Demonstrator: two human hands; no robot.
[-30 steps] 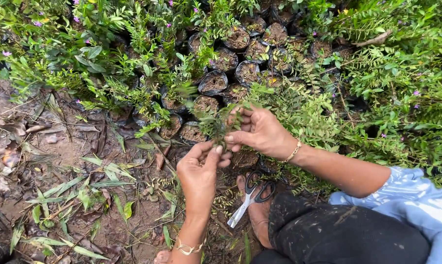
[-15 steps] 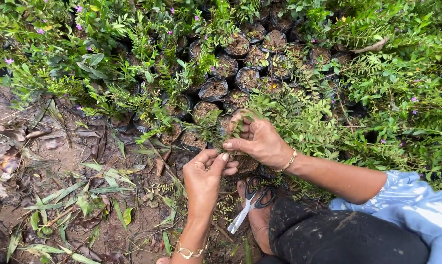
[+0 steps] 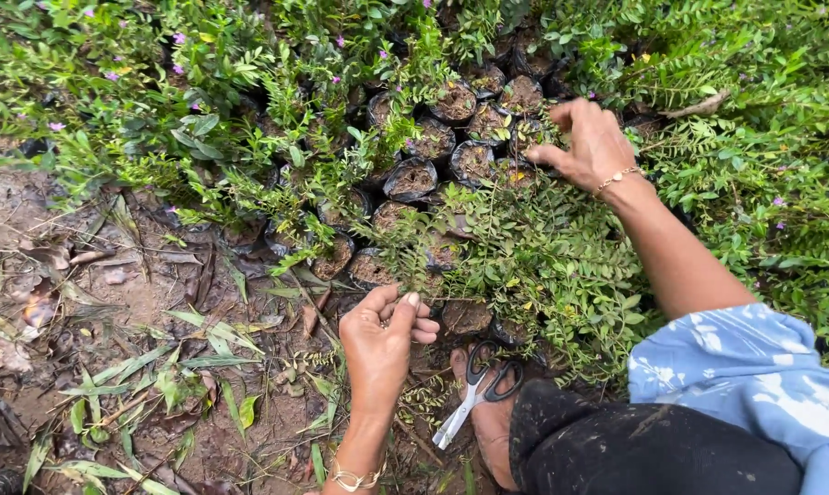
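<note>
Black-handled scissors point(image 3: 477, 390) beside potted seedlings point(image 3: 414, 179)

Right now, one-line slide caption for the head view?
Left hand pinches a leafy sprig while right hand reaches among black nursery pots; scissors lie on the ground.

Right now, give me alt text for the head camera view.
A person's left hand pinches a leafy sprig while the right hand reaches among small black nursery pots of seedlings. Scissors rest on their foot.
</note>
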